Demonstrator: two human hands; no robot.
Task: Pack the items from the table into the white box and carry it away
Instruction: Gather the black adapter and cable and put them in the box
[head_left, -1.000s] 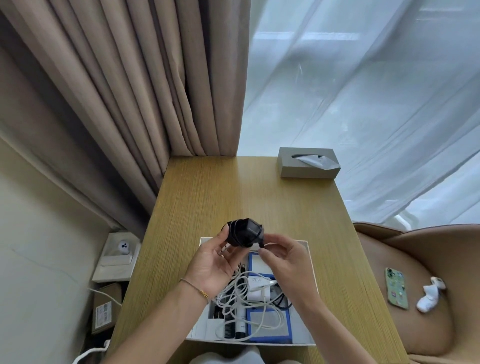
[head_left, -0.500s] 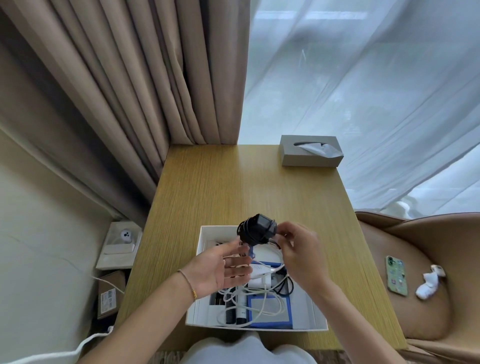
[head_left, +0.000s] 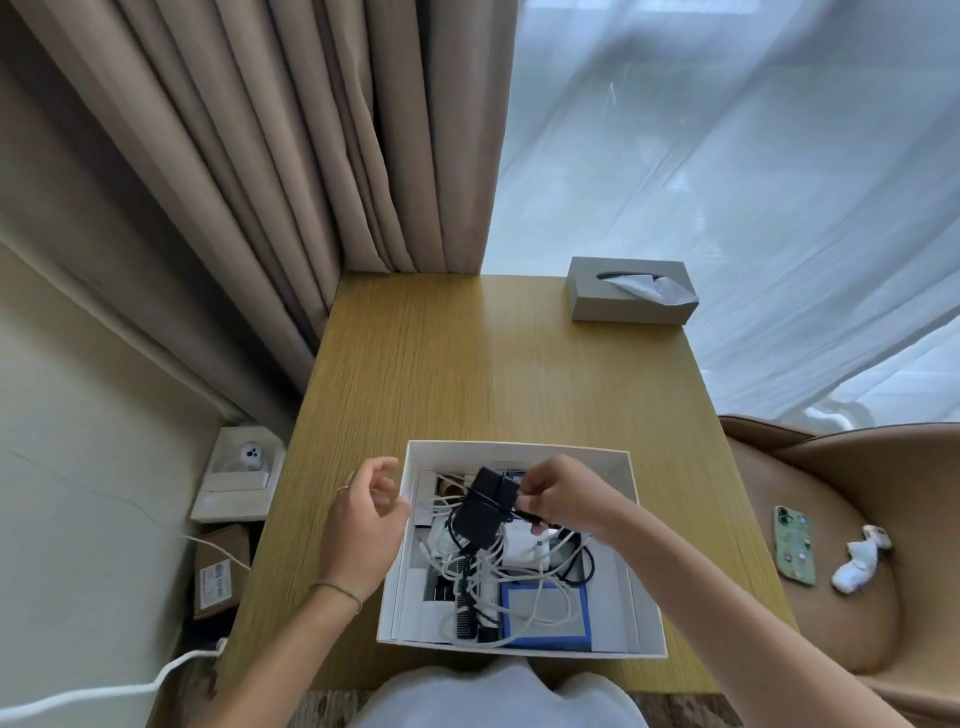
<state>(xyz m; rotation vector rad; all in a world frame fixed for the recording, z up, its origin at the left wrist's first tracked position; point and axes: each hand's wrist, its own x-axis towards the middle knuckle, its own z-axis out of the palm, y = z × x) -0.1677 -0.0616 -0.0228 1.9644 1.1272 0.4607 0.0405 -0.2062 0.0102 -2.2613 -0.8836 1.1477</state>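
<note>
The right hand (head_left: 563, 501) pinches the black charger (head_left: 485, 506) over the white box (head_left: 644, 582); the left hand (head_left: 363, 512) hangs loose, empty; best lower it gently among the cables.

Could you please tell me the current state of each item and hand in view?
white box: open, on the table, partly filled
black charger: held over the box
right hand: gripping the charger
left hand: open, holding nothing
tissue box: tissue sticking out
phone: lying on the chair
</note>
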